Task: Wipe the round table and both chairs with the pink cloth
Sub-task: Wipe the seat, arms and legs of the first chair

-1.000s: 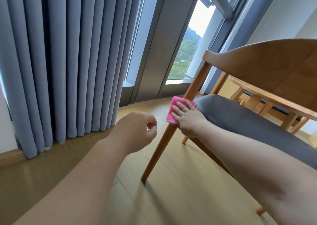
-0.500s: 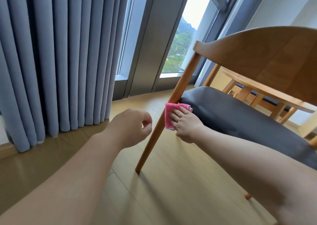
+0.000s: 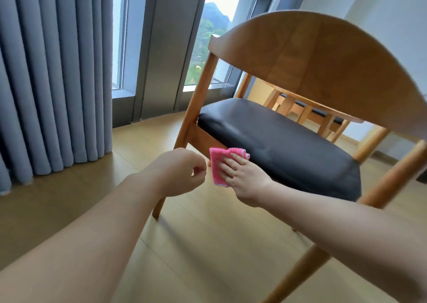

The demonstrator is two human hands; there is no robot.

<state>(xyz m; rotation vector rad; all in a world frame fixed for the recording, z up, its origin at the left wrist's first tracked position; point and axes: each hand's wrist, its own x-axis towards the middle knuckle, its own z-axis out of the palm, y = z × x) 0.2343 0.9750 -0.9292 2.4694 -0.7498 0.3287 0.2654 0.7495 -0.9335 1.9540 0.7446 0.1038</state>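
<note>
A wooden chair [image 3: 323,55] with a curved backrest and a dark cushioned seat [image 3: 277,141] fills the right half of the view. My right hand [image 3: 242,178] presses the folded pink cloth [image 3: 218,161] with straight fingers against the near side edge of the seat, over the wooden rail. My left hand [image 3: 182,171] hovers just left of the cloth, fingers loosely curled, holding nothing. Under the backrest I see part of the round wooden table [image 3: 323,108] and a second chair [image 3: 323,115] beyond it.
Grey-blue curtains [image 3: 53,71] hang at the left down to the wooden floor [image 3: 196,245]. A grey-framed window [image 3: 161,48] stands behind the chair. The chair's back legs [image 3: 392,178] angle down at the right.
My right hand has slid the cloth from the chair's leg post back along the seat's side edge. The view has risen, showing the whole backrest. My left hand keeps its pose.
</note>
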